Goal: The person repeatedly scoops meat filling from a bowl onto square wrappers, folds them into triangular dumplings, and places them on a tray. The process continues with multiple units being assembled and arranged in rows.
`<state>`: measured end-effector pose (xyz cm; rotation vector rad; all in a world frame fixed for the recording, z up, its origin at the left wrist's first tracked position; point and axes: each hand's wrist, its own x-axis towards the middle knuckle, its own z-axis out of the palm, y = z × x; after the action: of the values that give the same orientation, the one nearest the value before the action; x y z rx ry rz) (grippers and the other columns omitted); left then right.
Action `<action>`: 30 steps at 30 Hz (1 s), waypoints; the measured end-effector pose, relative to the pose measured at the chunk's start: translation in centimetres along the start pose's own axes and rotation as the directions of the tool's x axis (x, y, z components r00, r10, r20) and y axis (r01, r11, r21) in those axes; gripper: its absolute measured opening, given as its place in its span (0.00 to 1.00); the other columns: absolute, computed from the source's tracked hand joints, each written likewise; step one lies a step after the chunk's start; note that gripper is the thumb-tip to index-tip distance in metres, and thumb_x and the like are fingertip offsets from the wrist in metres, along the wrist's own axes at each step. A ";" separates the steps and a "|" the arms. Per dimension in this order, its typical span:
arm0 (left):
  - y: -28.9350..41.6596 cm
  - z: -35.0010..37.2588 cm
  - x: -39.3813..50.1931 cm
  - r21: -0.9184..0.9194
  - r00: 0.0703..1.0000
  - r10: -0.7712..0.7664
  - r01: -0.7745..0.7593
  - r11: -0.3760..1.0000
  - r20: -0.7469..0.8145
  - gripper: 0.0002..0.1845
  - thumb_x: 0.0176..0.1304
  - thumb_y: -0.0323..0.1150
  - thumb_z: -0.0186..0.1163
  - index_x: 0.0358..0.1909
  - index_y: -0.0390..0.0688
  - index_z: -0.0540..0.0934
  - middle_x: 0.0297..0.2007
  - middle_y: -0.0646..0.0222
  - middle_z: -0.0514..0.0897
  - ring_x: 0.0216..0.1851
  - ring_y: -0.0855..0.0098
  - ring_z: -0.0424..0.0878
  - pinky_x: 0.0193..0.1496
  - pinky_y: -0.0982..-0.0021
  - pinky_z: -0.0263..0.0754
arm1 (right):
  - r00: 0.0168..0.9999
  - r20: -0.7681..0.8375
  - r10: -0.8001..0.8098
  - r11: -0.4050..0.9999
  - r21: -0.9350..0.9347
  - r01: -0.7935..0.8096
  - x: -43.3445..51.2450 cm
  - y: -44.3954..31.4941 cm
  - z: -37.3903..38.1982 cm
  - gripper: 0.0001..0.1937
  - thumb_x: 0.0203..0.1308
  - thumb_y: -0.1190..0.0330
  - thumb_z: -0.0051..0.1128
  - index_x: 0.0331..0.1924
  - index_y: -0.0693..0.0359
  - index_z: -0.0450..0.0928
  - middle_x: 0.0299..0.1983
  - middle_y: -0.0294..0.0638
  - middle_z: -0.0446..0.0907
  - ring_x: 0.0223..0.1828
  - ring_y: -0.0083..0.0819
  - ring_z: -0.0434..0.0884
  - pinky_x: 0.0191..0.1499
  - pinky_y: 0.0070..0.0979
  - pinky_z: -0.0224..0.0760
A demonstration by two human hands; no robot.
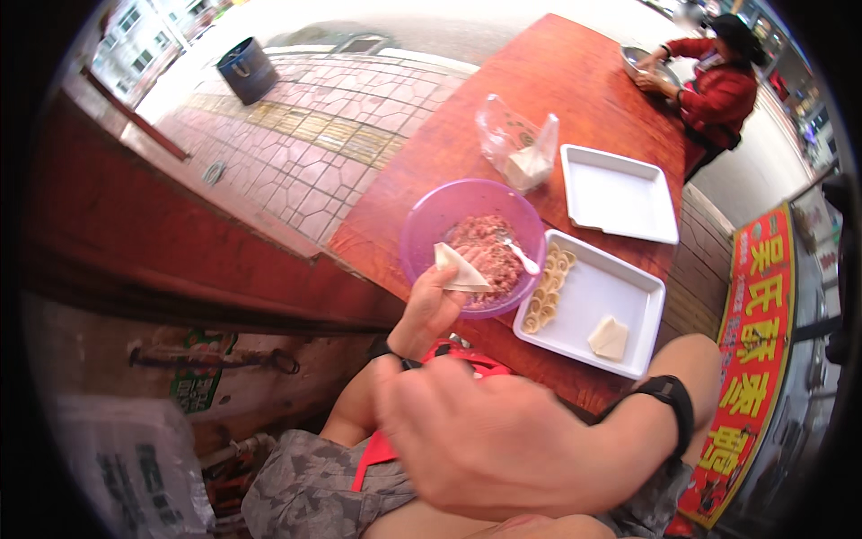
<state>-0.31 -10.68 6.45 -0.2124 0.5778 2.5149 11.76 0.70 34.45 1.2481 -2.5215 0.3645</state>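
My left hand (431,306) holds a thin dough wrapper (461,271), pinched at its edge over the near rim of a purple plastic bowl (421,229). Raw minced meat (479,246) fills part of the bowl, and a white plastic spoon (522,256) rests in it. Close to the camera, my right hand (485,431) is blurred with its fingers curled; whether it holds anything is hidden. Beside the bowl, a white tray (599,296) carries rows of folded dumplings (549,286) along its left side and a small stack of wrappers (609,338) near its lower right corner.
Another white tray (619,192) and a clear plastic bag (525,148) with pale contents lie farther back on the reddish wooden table (532,74). At the far end, a person in red (717,94) works over a metal bowl (636,60). A dark bin (247,71) stands on the pavement.
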 end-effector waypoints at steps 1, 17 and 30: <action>0.0 -0.1 -0.1 -0.020 1.000 -0.006 0.006 1.000 -0.011 0.28 0.69 0.20 0.46 0.70 0.26 0.55 0.71 0.44 0.62 0.72 0.52 0.63 0.75 0.51 0.57 | 0.990 0.127 0.052 0.989 -0.145 -0.033 -0.3 0.5 -1.8 0.22 0.48 0.69 0.59 0.47 0.75 0.78 0.23 0.32 0.65 0.19 0.22 0.66 0.15 0.20 0.49; -2.0 -1.4 0.4 -0.068 0.999 -0.047 0.048 0.997 0.008 0.28 0.69 0.20 0.43 0.71 0.27 0.56 0.70 0.45 0.64 0.71 0.54 0.65 0.74 0.55 0.60 | 0.994 0.087 0.072 0.902 0.420 -0.103 4.3 3.0 -2.7 0.21 0.46 0.72 0.61 0.49 0.63 0.80 0.39 0.43 0.77 0.33 0.39 0.77 0.33 0.31 0.71; -2.5 -2.6 -0.1 -0.104 0.998 -0.039 0.034 0.994 -0.047 0.28 0.69 0.20 0.44 0.70 0.28 0.56 0.70 0.46 0.65 0.70 0.54 0.67 0.74 0.54 0.61 | 0.938 0.293 0.186 0.576 0.741 -0.345 3.5 3.6 -1.6 0.20 0.47 0.69 0.59 0.48 0.64 0.79 0.34 0.37 0.72 0.29 0.29 0.71 0.29 0.25 0.63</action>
<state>1.20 -9.96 3.27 -0.3208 0.4590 2.5122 7.14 0.87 36.88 1.1516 -2.7950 1.6680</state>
